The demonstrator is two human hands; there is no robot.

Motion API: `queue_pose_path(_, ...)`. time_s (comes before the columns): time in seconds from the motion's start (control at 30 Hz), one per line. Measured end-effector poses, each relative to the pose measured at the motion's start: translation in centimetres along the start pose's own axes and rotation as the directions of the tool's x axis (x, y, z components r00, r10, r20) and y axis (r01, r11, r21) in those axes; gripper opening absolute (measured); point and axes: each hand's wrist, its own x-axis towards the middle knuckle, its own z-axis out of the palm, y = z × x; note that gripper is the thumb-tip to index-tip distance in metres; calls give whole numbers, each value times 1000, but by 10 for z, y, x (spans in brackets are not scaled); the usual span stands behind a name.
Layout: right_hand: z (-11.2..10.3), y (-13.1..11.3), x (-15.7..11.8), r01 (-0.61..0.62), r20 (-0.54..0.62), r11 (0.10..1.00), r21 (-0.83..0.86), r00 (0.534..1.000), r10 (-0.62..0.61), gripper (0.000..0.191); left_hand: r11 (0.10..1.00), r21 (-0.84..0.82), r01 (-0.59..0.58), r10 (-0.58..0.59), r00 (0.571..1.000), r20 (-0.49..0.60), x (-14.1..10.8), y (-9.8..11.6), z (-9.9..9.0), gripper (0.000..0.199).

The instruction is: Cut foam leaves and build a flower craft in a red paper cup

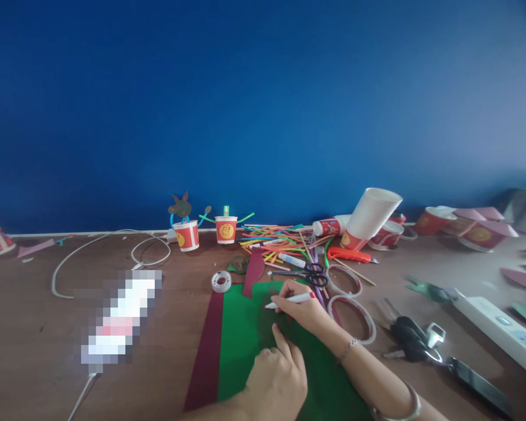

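Observation:
My right hand (300,304) grips a white marker (294,299) with a red end, its tip close to a green sheet of paper (241,339). My left hand (280,374) rests on the same sheet, index finger stretched forward and the other fingers partly curled. Under the green sheet, a dark red sheet (206,351) shows along the left side. Just beyond the paper lie black-handled scissors (307,273), a roll of clear tape (221,282) and a cut dark red paper piece (254,272). Any drawn line near the marker tip is too faint to make out.
Colourful sticks (272,240) lie behind the scissors. Two decorated paper cups (226,230) stand by the blue wall; a leaning cup stack (370,216) is right of them. Tape rolls (355,318), an orange cutter (350,255), keys (407,339) and a power strip (499,327) lie rightward; a phone (123,318) lies left.

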Motion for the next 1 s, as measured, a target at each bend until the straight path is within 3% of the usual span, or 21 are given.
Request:
queue_pose_path(0.13,-1,-2,1,40,-12,998,41,999,-40,19,1000,-2,2,-2,1000,-12,0,1,1,31)
queue_pose_path(0.27,-6,-4,-1,103,-110,991,85,990,-93,25,999,-8,38,-39,999,-29,0,0,1,31)
queue_pose_path(0.47,-10,-1,-2,61,-242,997,47,969,-48,26,996,38,81,-80,996,-40,1,-3,1,34)
queue_pose_path(0.7,-5,3,0,64,-209,998,-19,976,-66,26,1000,15,-2,3,997,-76,-2,1,2,33)
queue_pose_path(1.0,-5,4,1,43,-255,994,-98,965,-66,26,1000,-15,-5,5,1000,-5,1,-3,-5,30)
